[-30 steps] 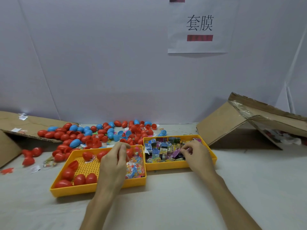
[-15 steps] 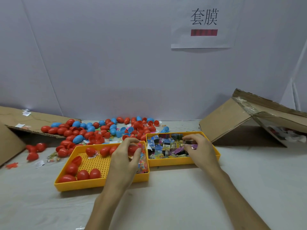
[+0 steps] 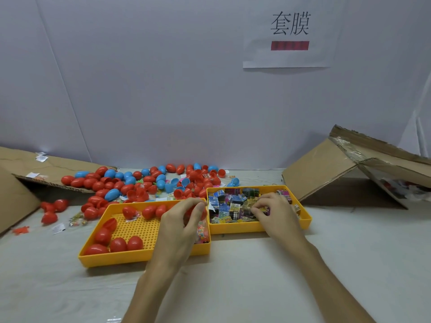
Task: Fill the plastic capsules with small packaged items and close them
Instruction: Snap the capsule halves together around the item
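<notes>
Head view: left hand (image 3: pixel 184 220) curled round a red egg-shaped plastic capsule (image 3: pixel 190 212), held over the right end of a yellow studded plastic tray (image 3: pixel 140 229). Closed red capsules (image 3: pixel 119 244) lie in that tray. Right hand (image 3: pixel 275 210), fingers curled, pinches a small printed packet (image 3: pixel 263 209) in the second yellow tray (image 3: pixel 256 227), which is full of such packets.

Loose heap of red and blue capsules (image 3: pixel 140 183) behind the trays on the grey bench (image 3: pixel 233 287).

White paper sign (image 3: pixel 289 59) on the wall reads 套膜, red bar beneath. Packet print too small to read.

Tipped cardboard boxes flank the work, left (image 3: pixel 14 199) and right (image 3: pixel 321 173). Open room: the bench stretch in front of the trays, under the forearms
</notes>
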`<action>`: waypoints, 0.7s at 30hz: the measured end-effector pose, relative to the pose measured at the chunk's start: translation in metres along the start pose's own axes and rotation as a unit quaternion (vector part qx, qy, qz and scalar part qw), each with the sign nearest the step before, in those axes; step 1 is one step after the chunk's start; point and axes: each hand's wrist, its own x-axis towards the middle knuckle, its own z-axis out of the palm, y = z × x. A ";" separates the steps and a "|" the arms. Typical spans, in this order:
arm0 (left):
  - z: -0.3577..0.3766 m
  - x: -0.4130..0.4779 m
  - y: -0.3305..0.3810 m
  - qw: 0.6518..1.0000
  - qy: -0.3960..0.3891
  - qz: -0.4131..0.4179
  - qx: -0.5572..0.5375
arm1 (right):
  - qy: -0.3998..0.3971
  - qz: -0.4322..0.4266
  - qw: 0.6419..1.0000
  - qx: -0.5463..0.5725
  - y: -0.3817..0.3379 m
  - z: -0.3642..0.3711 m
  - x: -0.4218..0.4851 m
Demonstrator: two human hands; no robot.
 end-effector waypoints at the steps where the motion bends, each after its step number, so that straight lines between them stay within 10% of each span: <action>1: 0.000 0.000 0.001 1.000 -0.005 -0.006 -0.012 | 0.036 -0.015 0.999 0.030 -0.001 0.000 -0.001; 5: 0.000 0.001 0.001 0.997 -0.021 -0.035 -0.072 | 0.139 -0.055 0.975 0.164 -0.008 -0.006 -0.005; 10: -0.001 0.003 0.001 0.985 -0.044 -0.087 -0.140 | 0.045 0.021 0.913 0.405 -0.018 -0.012 -0.003; 21: 0.001 0.002 0.003 0.983 -0.048 -0.108 -0.138 | 0.136 0.025 0.962 0.236 -0.016 -0.003 -0.007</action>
